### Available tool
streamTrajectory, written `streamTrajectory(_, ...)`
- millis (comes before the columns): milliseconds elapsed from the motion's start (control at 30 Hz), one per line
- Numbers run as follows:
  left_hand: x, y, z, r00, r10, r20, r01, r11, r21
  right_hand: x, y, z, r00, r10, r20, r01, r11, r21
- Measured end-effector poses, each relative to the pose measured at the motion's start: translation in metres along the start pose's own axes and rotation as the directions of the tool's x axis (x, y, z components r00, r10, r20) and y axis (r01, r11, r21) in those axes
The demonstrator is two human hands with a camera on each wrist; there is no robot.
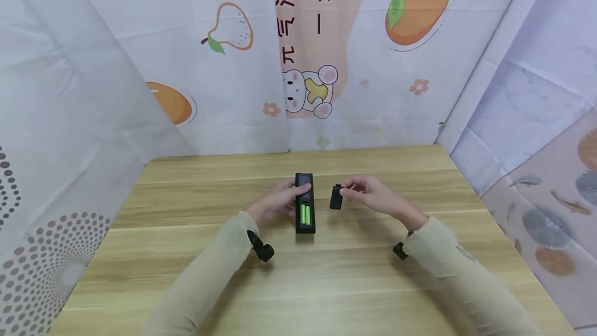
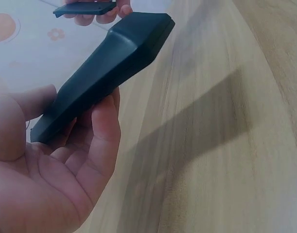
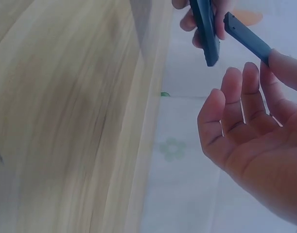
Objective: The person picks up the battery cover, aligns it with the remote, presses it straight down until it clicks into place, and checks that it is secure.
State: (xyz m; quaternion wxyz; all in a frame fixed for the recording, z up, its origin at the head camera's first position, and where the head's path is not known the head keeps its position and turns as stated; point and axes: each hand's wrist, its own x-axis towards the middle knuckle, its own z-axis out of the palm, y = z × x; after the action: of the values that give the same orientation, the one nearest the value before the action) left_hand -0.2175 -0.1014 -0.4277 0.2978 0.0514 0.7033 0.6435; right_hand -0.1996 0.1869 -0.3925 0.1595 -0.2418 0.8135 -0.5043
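Observation:
My left hand (image 1: 280,201) grips a black remote control (image 1: 304,180), thumb across its back and fingers curled underneath. Its battery compartment faces up, uncovered, with two green batteries (image 1: 305,214) lying side by side in it. Seen in the left wrist view, the remote (image 2: 109,63) is held up above the table and casts a shadow on it. A little to the right, my right hand (image 1: 370,193) pinches a small black battery cover (image 1: 336,197) between thumb and forefinger. The right wrist view shows the cover (image 3: 248,38) apart from the remote, the other fingers loosely bent.
Both hands work over a wood-grain table (image 1: 298,284). A white printed curtain (image 1: 252,82) with fruit drawings hangs behind the table's far edge, and more patterned cloth (image 1: 536,170) lines the sides. Black straps with small cameras (image 1: 265,252) sit at the wrists.

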Motion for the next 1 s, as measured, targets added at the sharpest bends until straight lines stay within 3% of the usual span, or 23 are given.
streamTrajectory(467, 0.0, 0.006, 0.004, 1.0, -0.01, -0.003, 0.01, 1.0, -0.028, 0.006, -0.009, 0.005, 0.999, -0.051, 0.017, 0.052, 0.998, -0.046)
streamTrajectory(800, 0.002, 0.01, 0.008, 0.999, -0.028, -0.035, 0.027, 0.998, -0.051, 0.009, -0.006, 0.011, 0.998, -0.047, 0.03, 0.046, 0.998, 0.034)
streamTrajectory(1000, 0.002, 0.008, 0.008, 1.0, -0.008, -0.028, 0.006, 0.997, -0.074, 0.009, -0.007, 0.017, 0.998, -0.048, 0.048, 0.044, 0.997, 0.068)
